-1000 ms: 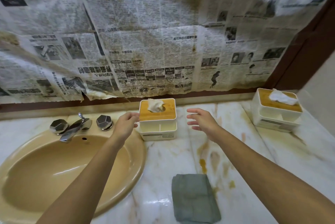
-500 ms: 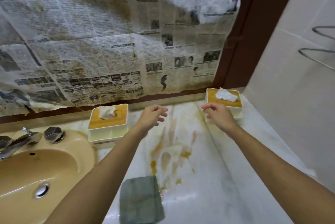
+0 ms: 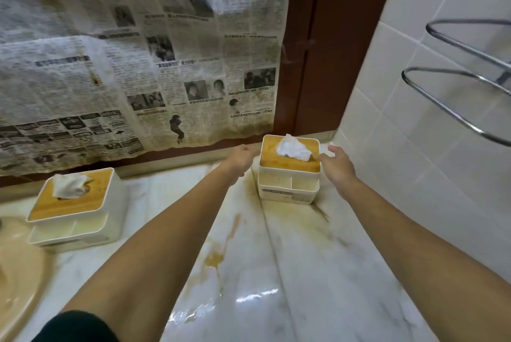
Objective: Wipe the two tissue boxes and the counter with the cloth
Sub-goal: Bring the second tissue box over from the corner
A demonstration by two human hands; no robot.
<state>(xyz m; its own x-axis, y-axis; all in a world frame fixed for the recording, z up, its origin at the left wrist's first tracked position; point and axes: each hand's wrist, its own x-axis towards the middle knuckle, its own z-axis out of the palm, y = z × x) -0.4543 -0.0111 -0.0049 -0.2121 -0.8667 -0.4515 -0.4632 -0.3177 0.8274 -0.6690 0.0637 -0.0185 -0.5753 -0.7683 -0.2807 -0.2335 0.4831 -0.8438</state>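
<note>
Right tissue box (image 3: 289, 175) stands at the counter's (image 3: 290, 272) far corner, at 12 o'clock from the person, against the tiled wall (image 3: 414, 148). Left hand (image 3: 243, 156) sits at the box's 9 o'clock and right hand (image 3: 336, 164) at its 3 o'clock, both about equally near. Both hands have relaxed, part-spread fingers and hold nothing; contact with the box walls cannot be confirmed. The footprint reads near square, with no clear long axis.

Box body is smooth white plastic with open front compartments. Its lid is flat bamboo, with a crumpled tissue (image 3: 293, 148) protruding. Left tissue box (image 3: 72, 209), of the same build, stands well apart at 9 o'clock. Counter is glossy veined marble with brown stains (image 3: 215, 258). The cloth is out of view.
</note>
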